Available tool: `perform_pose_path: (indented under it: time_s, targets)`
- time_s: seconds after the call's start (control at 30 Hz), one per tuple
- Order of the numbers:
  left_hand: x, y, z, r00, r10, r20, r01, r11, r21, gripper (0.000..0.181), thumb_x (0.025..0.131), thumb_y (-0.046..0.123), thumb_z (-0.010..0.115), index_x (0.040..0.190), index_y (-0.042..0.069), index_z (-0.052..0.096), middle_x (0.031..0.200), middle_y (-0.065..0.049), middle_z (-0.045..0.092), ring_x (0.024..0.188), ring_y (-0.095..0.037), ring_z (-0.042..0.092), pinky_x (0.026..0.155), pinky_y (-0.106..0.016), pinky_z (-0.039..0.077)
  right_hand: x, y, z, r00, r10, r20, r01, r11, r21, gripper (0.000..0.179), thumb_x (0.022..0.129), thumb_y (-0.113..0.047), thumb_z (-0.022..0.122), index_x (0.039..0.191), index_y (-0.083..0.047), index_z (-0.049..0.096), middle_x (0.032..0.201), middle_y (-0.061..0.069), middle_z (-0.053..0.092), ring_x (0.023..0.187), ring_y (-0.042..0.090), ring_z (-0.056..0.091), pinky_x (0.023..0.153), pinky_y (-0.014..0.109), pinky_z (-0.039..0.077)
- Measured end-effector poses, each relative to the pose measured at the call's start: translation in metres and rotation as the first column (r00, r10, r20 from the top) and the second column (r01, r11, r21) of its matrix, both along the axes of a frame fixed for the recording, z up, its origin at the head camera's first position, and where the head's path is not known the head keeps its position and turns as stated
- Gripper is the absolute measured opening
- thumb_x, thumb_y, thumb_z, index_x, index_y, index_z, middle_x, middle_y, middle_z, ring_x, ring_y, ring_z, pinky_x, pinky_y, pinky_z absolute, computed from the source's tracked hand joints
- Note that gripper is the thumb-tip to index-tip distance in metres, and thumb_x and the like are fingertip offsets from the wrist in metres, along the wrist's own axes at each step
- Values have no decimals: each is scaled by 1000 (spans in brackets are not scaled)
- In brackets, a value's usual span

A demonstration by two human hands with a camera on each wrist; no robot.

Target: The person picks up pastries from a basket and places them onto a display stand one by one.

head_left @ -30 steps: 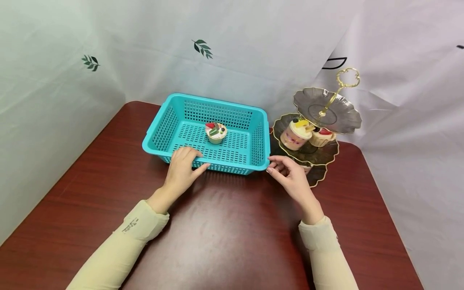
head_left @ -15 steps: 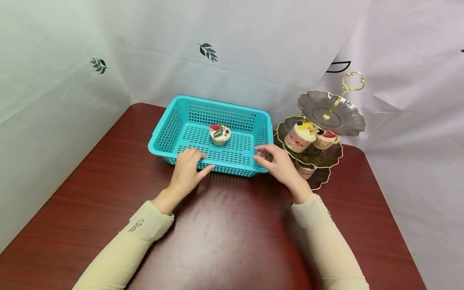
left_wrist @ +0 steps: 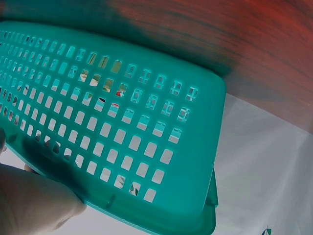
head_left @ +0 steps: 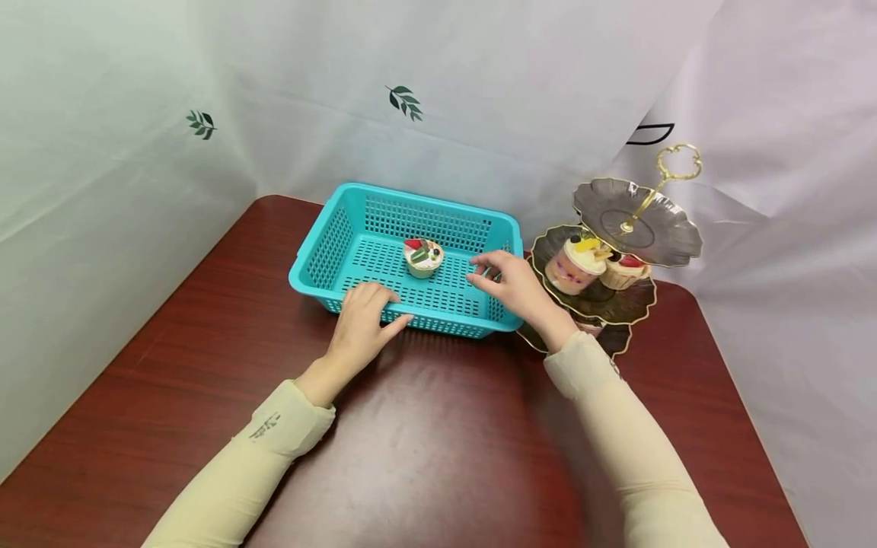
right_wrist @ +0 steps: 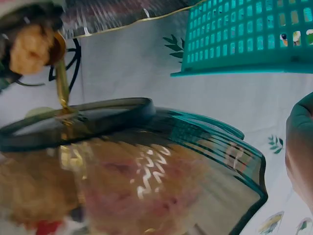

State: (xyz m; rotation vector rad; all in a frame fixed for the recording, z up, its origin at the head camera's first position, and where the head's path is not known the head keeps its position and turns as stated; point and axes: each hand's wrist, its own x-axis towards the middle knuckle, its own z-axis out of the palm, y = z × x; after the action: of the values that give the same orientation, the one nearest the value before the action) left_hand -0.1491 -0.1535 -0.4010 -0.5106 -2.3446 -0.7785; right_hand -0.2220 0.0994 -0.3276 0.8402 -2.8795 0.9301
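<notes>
A turquoise plastic basket [head_left: 407, 197] with perforated walls stands on the table. My left hand [head_left: 363, 323] grips its front rim, fingers over the edge and thumb outside; the thumb also shows against the rim in the left wrist view. On the basket's floor sits a small cupcake [head_left: 423, 261] with white cream, a strawberry piece and green bits. Over the basket's right end hovers my right hand [head_left: 514, 285], fingers loosely bent around nothing, a short way right of the cupcake. Its edge enters the right wrist view at the right.
Right of the basket stands a tiered cake stand [head_left: 633, 236] with dark gold-rimmed plates and a gold handle. A dessert cup [head_left: 572, 274] and a tart [head_left: 622, 275] sit on its middle tier; another cup is partly hidden below. A pale curtain [head_left: 288, 106] hangs behind the table.
My right hand has moved from the basket's front right corner leftward and over its inside. The left hand stays on the rim. The head view has shifted slightly.
</notes>
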Motion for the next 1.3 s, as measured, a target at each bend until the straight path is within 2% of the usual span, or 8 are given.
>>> perform_pose_path:
  time_s: [0.3, 0.67, 0.83, 1.07, 1.3]
  targets:
    - [1, -1, 3, 1000, 5, -4, -5, 1000, -1, 32, 75, 22, 82, 91, 4, 63, 89, -10, 63, 91, -29, 56, 80, -44, 42, -23, -17, 3, 998, 12, 63, -15, 999, 51, 38, 95, -30, 59, 126, -7, 60, 107, 9, 63, 95, 24, 61, 79, 39, 50]
    - [1, 0, 2, 1000, 0, -15, 0, 1000, -1, 31, 75, 22, 82, 91, 4, 62, 89, -9, 63, 89, -28, 57, 78, -43, 43, -45, -32, -2, 989, -39, 141, 35, 999, 29, 39, 96, -34, 58, 127, -10, 59, 111, 8, 62, 95, 24, 59, 78, 38, 48]
    - [0, 1, 1, 1000, -4, -25, 4, 1000, 0, 32, 74, 22, 83, 90, 5, 63, 89, -8, 64, 89, -27, 57, 78, -42, 43, -53, -39, -4, 990, -41, 136, 32, 997, 68, 41, 95, -33, 59, 127, -7, 59, 114, 10, 62, 96, 26, 60, 78, 39, 48]
    - [2, 3, 0, 1000, -2, -3, 2, 1000, -11, 31, 75, 24, 82, 91, 6, 64, 90, -8, 65, 91, -26, 57, 77, -41, 43, -60, -47, -9, 987, -29, 159, 9, 992, 124, 46, 95, -32, 60, 130, -4, 57, 125, 14, 59, 103, 28, 58, 86, 42, 49]
    - [3, -1, -1, 1000, 14, -6, -14, 1000, -18, 31, 75, 25, 82, 91, 6, 63, 90, -7, 64, 89, -25, 57, 77, -40, 42, -71, -51, -12, 986, -36, 162, -1, 975, 222, 53, 94, -35, 60, 134, -1, 53, 131, 17, 57, 111, 32, 59, 94, 45, 49]
